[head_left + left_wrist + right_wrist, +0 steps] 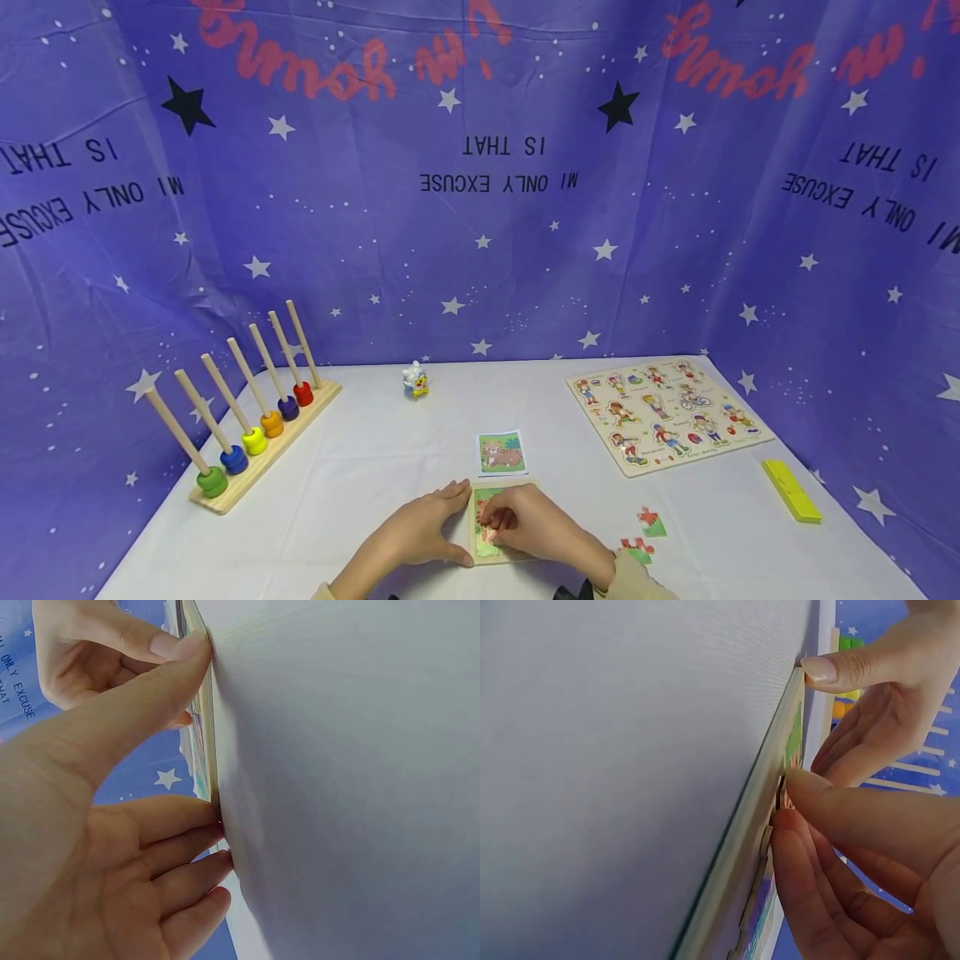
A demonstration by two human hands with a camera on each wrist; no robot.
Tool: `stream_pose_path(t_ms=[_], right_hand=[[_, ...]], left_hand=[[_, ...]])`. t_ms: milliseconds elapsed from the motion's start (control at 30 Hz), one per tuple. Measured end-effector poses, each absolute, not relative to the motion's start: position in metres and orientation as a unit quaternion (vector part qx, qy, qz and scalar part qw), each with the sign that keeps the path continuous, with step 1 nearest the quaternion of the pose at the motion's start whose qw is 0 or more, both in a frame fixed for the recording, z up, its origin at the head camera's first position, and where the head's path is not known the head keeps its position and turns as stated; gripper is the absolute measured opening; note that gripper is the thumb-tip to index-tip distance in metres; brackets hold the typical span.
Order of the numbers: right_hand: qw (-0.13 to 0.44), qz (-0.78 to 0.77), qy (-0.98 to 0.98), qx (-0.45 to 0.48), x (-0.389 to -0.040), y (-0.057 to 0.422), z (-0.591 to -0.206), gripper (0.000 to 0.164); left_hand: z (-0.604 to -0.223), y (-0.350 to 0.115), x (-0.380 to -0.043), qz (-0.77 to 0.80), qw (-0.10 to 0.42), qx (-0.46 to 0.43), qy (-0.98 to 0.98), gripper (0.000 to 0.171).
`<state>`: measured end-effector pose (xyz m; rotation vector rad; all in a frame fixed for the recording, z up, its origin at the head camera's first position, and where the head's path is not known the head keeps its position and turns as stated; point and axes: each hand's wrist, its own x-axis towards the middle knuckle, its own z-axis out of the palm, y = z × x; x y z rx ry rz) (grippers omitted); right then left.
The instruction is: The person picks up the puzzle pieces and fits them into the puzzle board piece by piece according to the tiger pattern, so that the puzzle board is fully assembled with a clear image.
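A shallow wooden puzzle board (472, 537) with a green and red picture lies flat on the white table. My left hand (420, 527) is at its left edge, thumb against the near corner and straightened fingers along the far corner. Over the middle of the board, my right hand (538, 525) pinches a small puzzle piece (782, 793) between thumb and forefinger, right at the board's surface. The piece is mostly covered by the fingers. Just beyond the board lies a picture card (501, 454) showing a brown animal. Loose puzzle pieces (652, 523) in red and green lie to the right.
Wooden pegs with coloured rings stand on a base (262, 454) at the left. A small figurine (416, 380) is at the back. A large picture board (667, 417) lies at the right, near a yellow box (792, 492). Purple starry cloth (480, 275) hangs behind.
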<state>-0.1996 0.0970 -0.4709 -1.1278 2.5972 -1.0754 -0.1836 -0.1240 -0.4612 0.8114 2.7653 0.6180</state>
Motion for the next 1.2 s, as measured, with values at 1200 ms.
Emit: stream_pose_path(t_ms=[1200], right_hand=[[0.049, -0.305, 0.863, -0.399, -0.212, 0.098, -0.469, 0.018]], left_hand=[[-0.462, -0.125, -0.185, 0.216, 0.099, 0.274, 0.932, 0.098]])
